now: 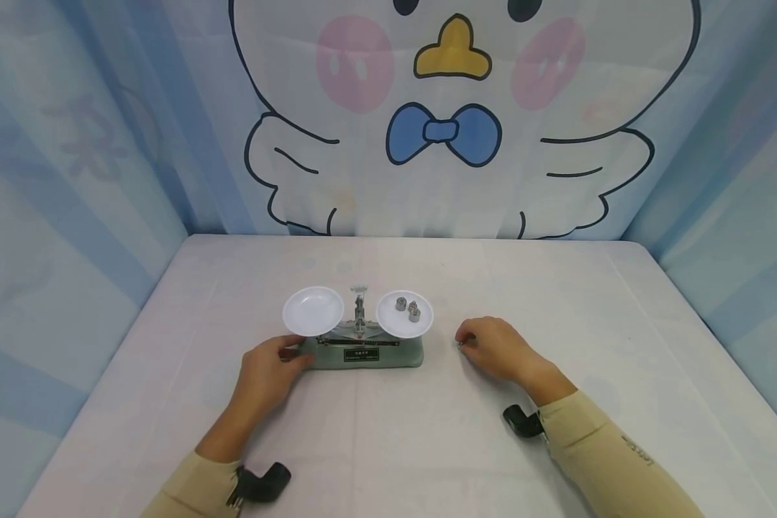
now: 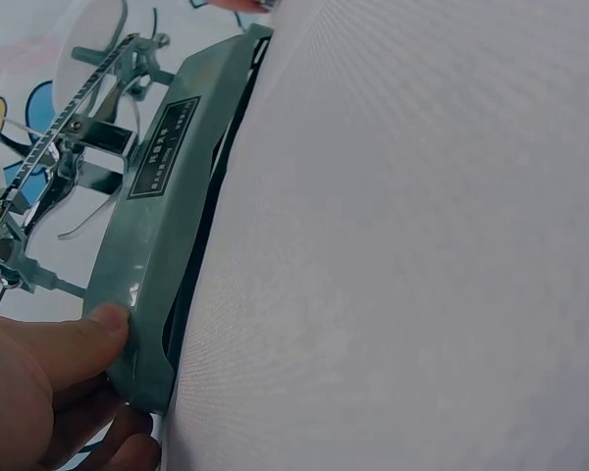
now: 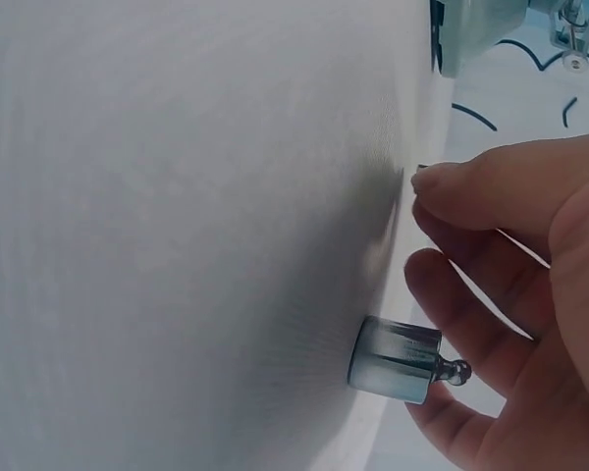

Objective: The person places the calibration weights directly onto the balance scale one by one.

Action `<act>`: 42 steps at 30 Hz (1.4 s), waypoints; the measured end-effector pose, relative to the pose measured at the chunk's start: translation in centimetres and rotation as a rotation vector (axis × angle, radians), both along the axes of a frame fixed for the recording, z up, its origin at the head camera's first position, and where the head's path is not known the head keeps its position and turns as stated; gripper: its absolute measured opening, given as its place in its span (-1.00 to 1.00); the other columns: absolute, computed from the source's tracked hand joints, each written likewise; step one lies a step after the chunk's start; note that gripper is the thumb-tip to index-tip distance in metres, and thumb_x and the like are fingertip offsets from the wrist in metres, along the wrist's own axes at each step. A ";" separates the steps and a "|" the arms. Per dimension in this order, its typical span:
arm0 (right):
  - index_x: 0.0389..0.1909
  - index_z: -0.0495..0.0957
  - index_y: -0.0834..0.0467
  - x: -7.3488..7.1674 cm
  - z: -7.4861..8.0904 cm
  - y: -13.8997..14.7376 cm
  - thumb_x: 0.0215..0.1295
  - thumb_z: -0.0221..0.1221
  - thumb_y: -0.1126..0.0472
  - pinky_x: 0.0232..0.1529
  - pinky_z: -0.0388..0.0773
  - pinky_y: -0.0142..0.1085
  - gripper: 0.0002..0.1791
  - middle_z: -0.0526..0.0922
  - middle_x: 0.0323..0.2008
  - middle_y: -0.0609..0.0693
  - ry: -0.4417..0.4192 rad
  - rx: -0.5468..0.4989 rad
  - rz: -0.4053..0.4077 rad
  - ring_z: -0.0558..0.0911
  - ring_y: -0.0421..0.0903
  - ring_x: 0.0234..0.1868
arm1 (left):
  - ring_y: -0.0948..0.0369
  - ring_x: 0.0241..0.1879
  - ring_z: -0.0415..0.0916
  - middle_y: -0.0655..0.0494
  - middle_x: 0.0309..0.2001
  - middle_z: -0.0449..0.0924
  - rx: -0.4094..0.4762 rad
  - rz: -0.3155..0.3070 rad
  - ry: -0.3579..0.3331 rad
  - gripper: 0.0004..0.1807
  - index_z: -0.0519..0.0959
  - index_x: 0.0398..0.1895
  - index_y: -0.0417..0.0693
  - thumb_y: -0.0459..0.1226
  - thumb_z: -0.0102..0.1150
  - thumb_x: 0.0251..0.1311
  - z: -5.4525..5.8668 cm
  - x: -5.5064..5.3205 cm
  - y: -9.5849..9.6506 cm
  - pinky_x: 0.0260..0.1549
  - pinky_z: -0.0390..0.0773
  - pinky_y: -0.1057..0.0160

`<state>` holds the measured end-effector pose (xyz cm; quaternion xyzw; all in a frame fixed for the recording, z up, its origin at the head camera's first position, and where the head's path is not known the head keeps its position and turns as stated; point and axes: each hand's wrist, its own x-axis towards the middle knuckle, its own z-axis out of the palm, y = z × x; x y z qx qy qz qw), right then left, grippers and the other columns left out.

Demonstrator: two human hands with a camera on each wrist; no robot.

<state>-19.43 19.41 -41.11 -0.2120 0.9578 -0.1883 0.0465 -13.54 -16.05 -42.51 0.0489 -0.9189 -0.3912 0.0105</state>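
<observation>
A green balance scale stands on the table with two white pans. My left hand grips the left end of its base, the thumb on the front face and the fingers behind and under the end. The left pan is bare; the right pan bears three metal weights. To the right of the scale, my right hand is low over the table, thumb and forefinger pinching a small metal piece, mostly hidden. Beside its lower fingers a knobbed metal weight stands upright.
A pale cloth covers the table. Behind it hangs a curtain with a cartoon print, and blue-white curtains close in both sides. Black wrist mounts jut from both sleeves close to the tabletop.
</observation>
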 end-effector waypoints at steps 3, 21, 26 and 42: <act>-0.19 0.67 0.19 0.0 0.0 0.0 0.26 0.28 0.36 0.07 0.57 0.01 -0.88 0.70 -0.21 0.01 0.003 -0.017 -0.002 0.64 0.03 -0.10 | -0.15 0.06 0.60 -0.26 0.10 0.61 0.001 0.002 -0.003 -0.52 0.55 0.18 -0.34 -0.31 0.35 0.22 0.0 0.0 0.0 0.02 0.58 -0.12; -0.18 0.68 0.20 1.0 2.4 -0.9 0.27 0.30 0.33 0.07 0.57 0.03 -0.88 0.70 -0.19 0.02 0.151 -0.113 0.003 0.64 0.05 -0.07 | -0.15 0.04 0.60 -0.27 0.09 0.61 -0.001 -0.001 0.007 -0.51 0.54 0.18 -0.35 -0.31 0.35 0.21 0.0 0.0 0.0 0.00 0.59 -0.12; -0.19 0.68 0.21 1.3 3.4 -1.5 0.26 0.30 0.34 0.05 0.58 0.01 -0.88 0.71 -0.18 0.03 0.231 -0.160 0.029 0.64 0.05 -0.06 | -0.15 0.04 0.60 -0.26 0.09 0.61 -0.004 0.001 0.011 -0.51 0.54 0.19 -0.35 -0.31 0.35 0.22 -0.1 -0.1 0.0 0.00 0.60 -0.11; -0.20 0.67 0.23 1.8 5.6 -4.6 0.23 0.32 0.36 -0.01 0.62 -0.08 -0.87 0.72 -0.20 0.04 0.364 -0.254 0.147 0.65 0.01 -0.11 | -0.15 0.06 0.60 -0.26 0.09 0.61 0.007 0.003 -0.001 -0.51 0.55 0.19 -0.33 -0.29 0.35 0.22 -0.3 -0.1 -0.1 0.02 0.58 -0.12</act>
